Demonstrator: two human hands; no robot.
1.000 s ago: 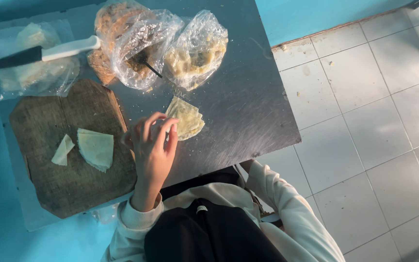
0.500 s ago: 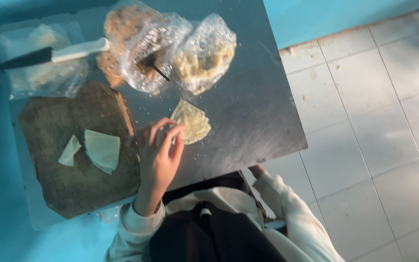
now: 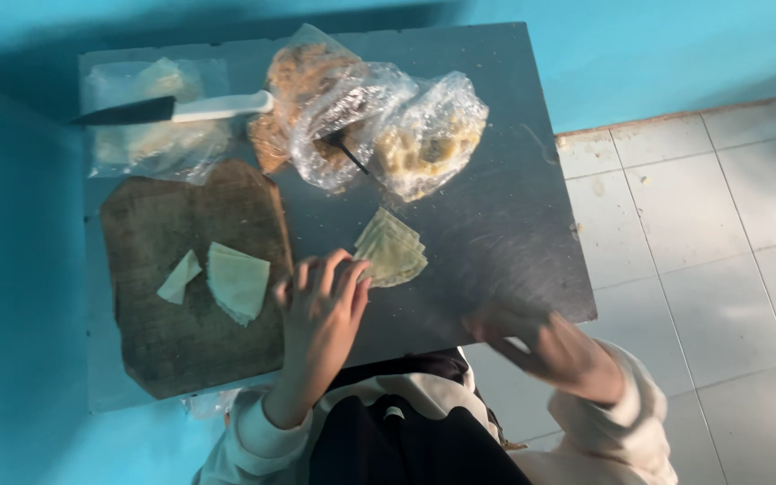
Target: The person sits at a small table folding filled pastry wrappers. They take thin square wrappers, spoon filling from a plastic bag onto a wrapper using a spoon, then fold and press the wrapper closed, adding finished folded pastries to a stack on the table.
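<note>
Far left: knife (image 3: 172,110) lies across a plastic bag (image 3: 150,135). Centre far: two filled clear bags (image 3: 379,126). Left: wooden board (image 3: 163,332) bearing two cut pieces (image 3: 235,280).

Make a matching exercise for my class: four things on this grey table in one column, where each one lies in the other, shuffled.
Things:
1. knife
2. cut pastry wedge
3. stack of folded wrappers
4. dark spoon handle

Places:
A. on the brown board
B. sticking out from the crumpled plastic bags
C. across the flat plastic bag at the far left
D. on bare table, by the left hand

Pairs: 1-C, 2-A, 3-D, 4-B
</note>
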